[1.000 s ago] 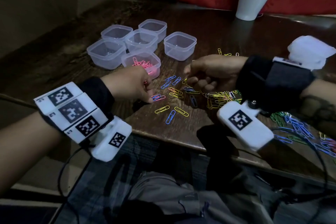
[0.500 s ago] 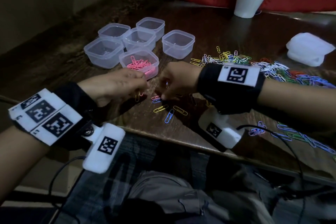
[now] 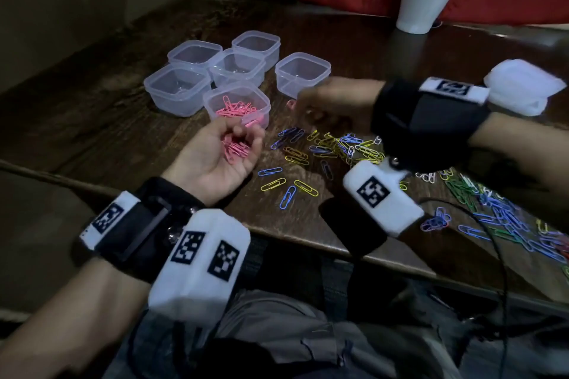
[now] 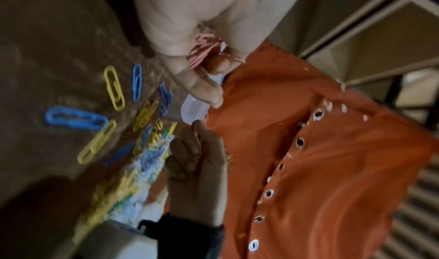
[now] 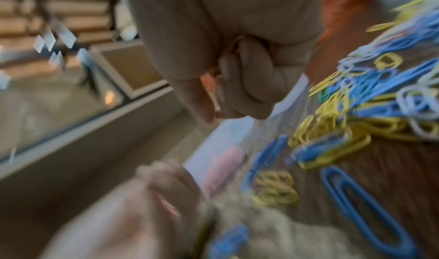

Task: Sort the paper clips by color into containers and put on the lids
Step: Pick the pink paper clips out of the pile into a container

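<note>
1. Our left hand [image 3: 221, 151], palm up and fingers curled, cups pink clips [image 3: 235, 148] beside the pink tub [image 3: 237, 106]; tilting could spill them among the mixed clips [image 3: 338, 148] on the counter [image 3: 92, 120].
2. Our right hand [image 3: 326, 101] pinches one pink clip [image 3: 291, 104]; a loose pinch could drop it short.

Six clear, square plastic containers [image 3: 237, 69] stand open and clustered on the dark wooden tabletop [image 3: 92, 120]; the nearest container [image 3: 236, 108] holds a heap of pink paper clips [image 3: 237, 109]. More pink clips [image 3: 235, 148] lie bunched in the upturned palm of the left hand [image 3: 215, 157], just in front of that container. Loose blue and yellow paper clips [image 3: 323, 148] are scattered to the right, thickening into a mixed pile with green and white clips [image 3: 498, 212]. A stack of translucent lids [image 3: 523, 89] rests at far right.
</note>
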Demonstrator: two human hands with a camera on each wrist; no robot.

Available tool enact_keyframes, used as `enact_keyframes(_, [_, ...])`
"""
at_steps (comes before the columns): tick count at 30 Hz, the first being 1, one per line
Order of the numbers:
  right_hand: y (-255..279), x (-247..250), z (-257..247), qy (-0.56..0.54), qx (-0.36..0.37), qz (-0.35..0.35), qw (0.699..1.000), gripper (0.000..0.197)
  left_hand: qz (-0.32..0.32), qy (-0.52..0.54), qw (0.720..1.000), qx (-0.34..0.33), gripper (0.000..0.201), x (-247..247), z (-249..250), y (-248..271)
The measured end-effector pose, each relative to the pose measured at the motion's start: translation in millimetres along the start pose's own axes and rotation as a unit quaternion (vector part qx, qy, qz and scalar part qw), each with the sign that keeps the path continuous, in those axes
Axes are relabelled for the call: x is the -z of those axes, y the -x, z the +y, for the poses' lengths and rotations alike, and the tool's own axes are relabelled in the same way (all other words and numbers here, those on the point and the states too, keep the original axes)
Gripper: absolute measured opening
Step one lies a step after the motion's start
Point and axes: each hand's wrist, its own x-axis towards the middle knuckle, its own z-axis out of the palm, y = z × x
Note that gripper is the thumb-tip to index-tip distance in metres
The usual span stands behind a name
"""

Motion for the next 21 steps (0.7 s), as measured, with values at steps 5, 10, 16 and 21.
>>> enact_keyframes(5, [18.7,-9.6,-27.0,0.091,0.059,-0.016,0.994,0.022,-0.031,0.123,0.992,-0.019,0.049,-19.4,-23.5,-0.3])
enact_keyframes(10, [24.7,-25.9,-47.4,0.328,0.083,0.008,0.941,0.02,-0.001,0.173,0.984,-0.048,0.034,-37.5,-35.1,6.1])
enact_keyframes(16, [33.0,-20.8,-59.6,0.382,0.117,0.017,0.916,0.029,-0.021,0.199,0.978,-0.058,0.041,-46.0,-33.5,10.6])
enact_keyframes(21, [34.3,-19.2,-60.9,0.434,0.156,0.046,0.886,0.026,-0.01,0.228,0.972,-0.054,0.035,-46.4,-28.1,6.6])
